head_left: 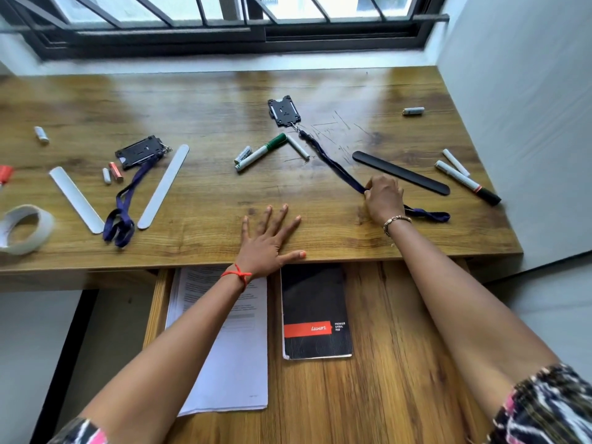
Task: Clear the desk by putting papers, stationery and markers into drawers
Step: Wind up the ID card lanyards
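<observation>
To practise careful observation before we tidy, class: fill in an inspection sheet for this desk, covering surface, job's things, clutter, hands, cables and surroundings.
Surface: wooden desk, scratched right of centre; drawer below pulled open.
Job's things: papers and notepad lie in the drawer; green marker and black-capped marker on the desk.
Clutter: spare lanyard, tape roll, white strips, black strip.
Hands: left hand flat at the desk's front edge; right hand grips a badge lanyard.
Cables: nothing seen.
Surroundings: barred window behind, white wall to the right.
</observation>
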